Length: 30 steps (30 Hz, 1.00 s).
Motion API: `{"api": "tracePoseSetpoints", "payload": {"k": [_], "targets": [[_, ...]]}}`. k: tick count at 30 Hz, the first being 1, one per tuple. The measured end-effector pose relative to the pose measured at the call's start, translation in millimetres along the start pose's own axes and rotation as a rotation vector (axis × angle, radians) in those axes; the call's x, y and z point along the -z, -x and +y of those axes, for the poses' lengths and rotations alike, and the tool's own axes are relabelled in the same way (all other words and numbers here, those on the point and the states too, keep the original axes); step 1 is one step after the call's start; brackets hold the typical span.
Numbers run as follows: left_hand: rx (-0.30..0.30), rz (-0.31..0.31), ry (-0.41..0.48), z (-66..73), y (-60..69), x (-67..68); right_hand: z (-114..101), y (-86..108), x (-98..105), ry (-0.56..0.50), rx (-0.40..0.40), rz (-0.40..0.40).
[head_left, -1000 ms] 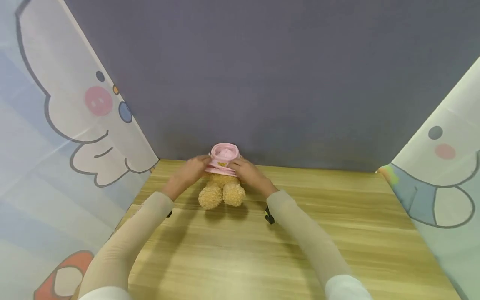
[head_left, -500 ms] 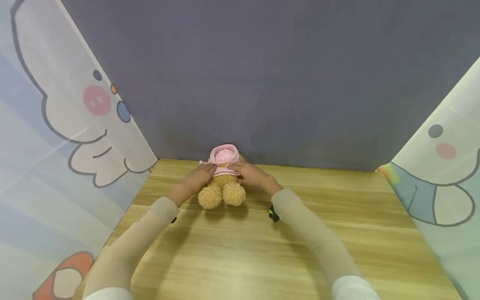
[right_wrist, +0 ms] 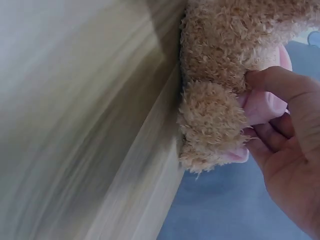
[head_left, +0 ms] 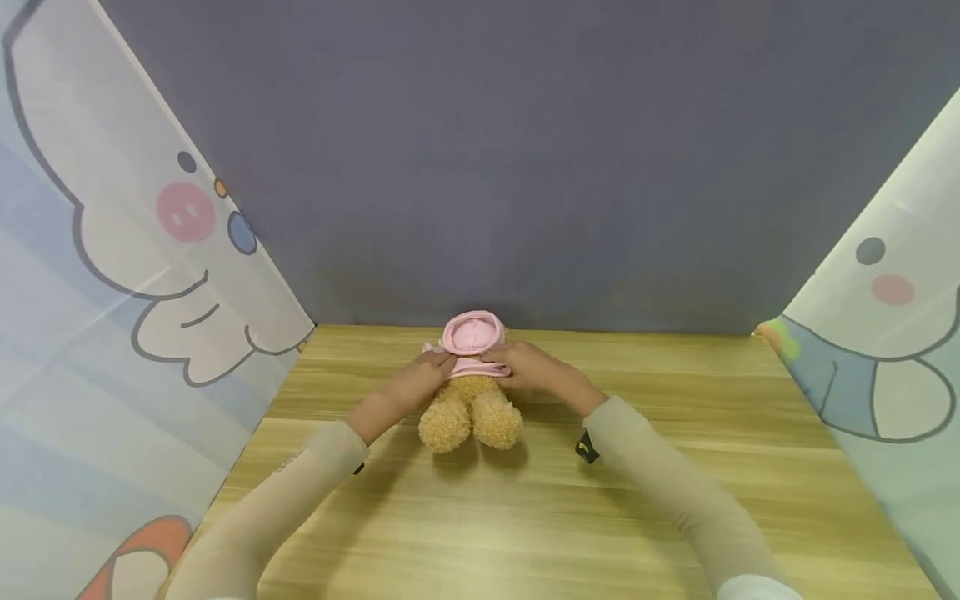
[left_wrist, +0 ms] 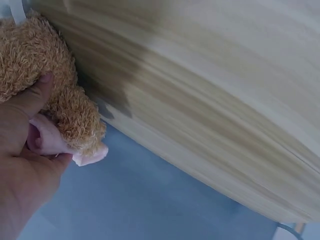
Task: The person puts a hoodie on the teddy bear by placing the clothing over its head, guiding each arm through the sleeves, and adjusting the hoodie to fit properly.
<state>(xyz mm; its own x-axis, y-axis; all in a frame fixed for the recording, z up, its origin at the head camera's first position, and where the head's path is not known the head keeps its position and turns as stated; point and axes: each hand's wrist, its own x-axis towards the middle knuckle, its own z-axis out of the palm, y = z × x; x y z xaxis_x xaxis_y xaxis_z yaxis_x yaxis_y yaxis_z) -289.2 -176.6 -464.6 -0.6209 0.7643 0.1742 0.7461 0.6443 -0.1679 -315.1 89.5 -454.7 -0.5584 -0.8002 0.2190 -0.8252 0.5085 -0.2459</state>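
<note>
Both arms (head_left: 281,500) (head_left: 678,483) reach forward, hands (head_left: 420,383) (head_left: 534,370) pinching.

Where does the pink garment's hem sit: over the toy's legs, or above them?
Above them: both furry legs show uncovered below the pink garment in the head view.

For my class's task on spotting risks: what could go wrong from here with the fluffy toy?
The left hand and right hand both hold the pink top, so an uneven pull might twist it or tip the fluffy toy. The fingers also touch the toy itself, so they could drag it along. The toy is near the dark wall, so it may bump that.
</note>
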Motion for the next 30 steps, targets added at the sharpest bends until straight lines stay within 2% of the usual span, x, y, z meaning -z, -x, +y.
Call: {"api": "tracePoseSetpoints", "payload": {"k": [3,8,13,16,21,23,26,28,30], "targets": [[-0.046,0.001,-0.030,14.6,-4.8,0.2,-4,19.3,3,-0.001,-0.024,-0.003],[-0.068,-0.004,-0.053,36.3,-12.4,-2.4,-5,47.4,7,-0.038,-0.058,-0.007],[-0.070,0.080,-0.130,53.7,-20.1,-5.9,-7,63.5,18,-0.087,-0.071,0.000],[-0.069,0.112,-0.155,64.9,-20.1,-8.4,-10,71.5,23,-0.118,-0.071,-0.002],[-0.091,0.101,-0.172,82.5,-13.4,-11.5,-18,85.5,20,-0.134,-0.088,0.005],[-0.090,0.104,-0.165,85.3,-12.3,-11.4,-20,88.2,18,-0.122,-0.085,0.036],[-0.088,0.115,-0.137,81.6,-14.6,-9.1,-21,86.3,14,-0.078,-0.083,0.108],[-0.090,0.105,-0.089,75.9,-17.8,-5.3,-21,83.1,13,-0.045,-0.097,0.155],[-0.080,0.062,-0.002,69.7,-20.3,0.3,-20,79.7,12,-0.013,-0.114,0.186]]}}
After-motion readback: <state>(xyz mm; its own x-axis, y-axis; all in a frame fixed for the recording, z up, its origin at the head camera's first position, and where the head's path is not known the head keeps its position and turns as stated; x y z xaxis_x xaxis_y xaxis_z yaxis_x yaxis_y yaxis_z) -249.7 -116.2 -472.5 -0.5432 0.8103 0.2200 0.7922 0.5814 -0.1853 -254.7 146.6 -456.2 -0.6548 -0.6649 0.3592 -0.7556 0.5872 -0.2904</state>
